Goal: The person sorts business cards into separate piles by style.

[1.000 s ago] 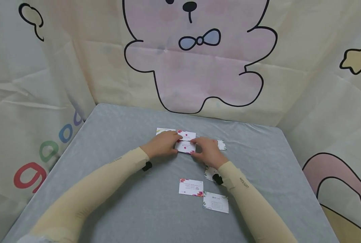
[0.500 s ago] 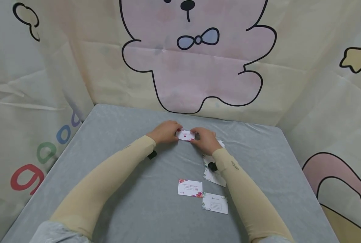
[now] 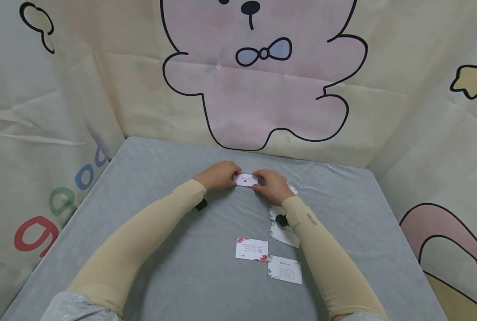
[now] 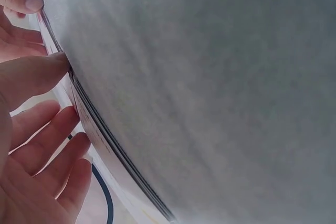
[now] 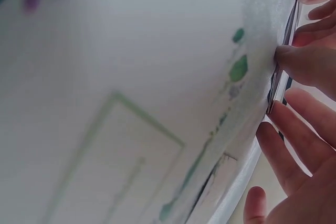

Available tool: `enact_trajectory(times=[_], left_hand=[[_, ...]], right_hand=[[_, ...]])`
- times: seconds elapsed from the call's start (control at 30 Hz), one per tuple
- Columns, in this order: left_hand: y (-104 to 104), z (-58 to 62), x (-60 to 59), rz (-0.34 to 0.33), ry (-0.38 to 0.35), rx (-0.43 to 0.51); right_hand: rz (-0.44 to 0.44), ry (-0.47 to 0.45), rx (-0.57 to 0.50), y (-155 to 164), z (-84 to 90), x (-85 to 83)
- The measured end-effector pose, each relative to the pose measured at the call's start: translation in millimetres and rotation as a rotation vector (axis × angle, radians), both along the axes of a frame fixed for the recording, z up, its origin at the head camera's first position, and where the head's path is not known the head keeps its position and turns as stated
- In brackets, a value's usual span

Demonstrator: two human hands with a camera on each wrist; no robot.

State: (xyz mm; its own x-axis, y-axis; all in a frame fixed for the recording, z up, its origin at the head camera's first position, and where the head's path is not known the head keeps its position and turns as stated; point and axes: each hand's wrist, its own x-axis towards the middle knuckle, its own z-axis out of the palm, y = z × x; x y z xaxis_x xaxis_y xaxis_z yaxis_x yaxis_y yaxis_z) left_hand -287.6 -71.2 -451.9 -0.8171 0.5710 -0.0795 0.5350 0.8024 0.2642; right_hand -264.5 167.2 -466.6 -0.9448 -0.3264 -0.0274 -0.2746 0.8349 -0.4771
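**Inspector A:** Card stack (image 3: 246, 180) was found at the far middle of the grey table (image 3: 182, 267), held between both hands. Its long axis ran left to right across the table, nearly level, with the printed face and a red dot turned up toward the head camera.

**Inspector B:** And the grip?

**Inspector A:** The left hand (image 3: 219, 175) pinched the left short end and the right hand (image 3: 271, 186) pinched the right short end, fingers curled round the edges. In the left wrist view the fingers (image 4: 37, 145) lay against the layered card edges; the right wrist view showed the same from the other side, fingertips (image 5: 302, 64) pressed on the edge of the cards. Whether the stack rested on the table or was lifted just clear could not be determined from the head view.

**Inspector B:** Loose cards?

**Inspector A:** Noted. A floral card (image 3: 252, 249) lay flat nearer the person, a pale card (image 3: 284, 269) touching its right corner. Another card (image 3: 284, 233) lay partly under the right forearm, and one more corner (image 3: 291, 191) showed just behind the right hand.

**Inspector B:** The surroundings?

**Inspector A:** The table was covered in grey fabric. A cream cloth backdrop (image 3: 101, 89) enclosed it on three sides, printed with a pink bear (image 3: 258, 98) wearing a blue bow, a yellow star (image 3: 474, 79), and coloured letters (image 3: 61, 200) on the left panel. Both forearms wore beige sleeves.
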Motion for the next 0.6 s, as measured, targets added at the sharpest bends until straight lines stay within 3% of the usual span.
enact_trajectory(times=[0.37,0.5,0.6], left_hand=[[-4,1.5,12.5,0.034,0.008,0.010],[-6,3.7,25.4,0.035,0.021,0.031],[-5,7.9,41.3,-0.016,0.026,0.048]], right_hand=[[0.008,0.012,0.033,0,-3.7,5.5],[0.022,0.015,0.031,5,3.2,15.8],[0.051,0.037,0.051,11,13.1,31.9]])
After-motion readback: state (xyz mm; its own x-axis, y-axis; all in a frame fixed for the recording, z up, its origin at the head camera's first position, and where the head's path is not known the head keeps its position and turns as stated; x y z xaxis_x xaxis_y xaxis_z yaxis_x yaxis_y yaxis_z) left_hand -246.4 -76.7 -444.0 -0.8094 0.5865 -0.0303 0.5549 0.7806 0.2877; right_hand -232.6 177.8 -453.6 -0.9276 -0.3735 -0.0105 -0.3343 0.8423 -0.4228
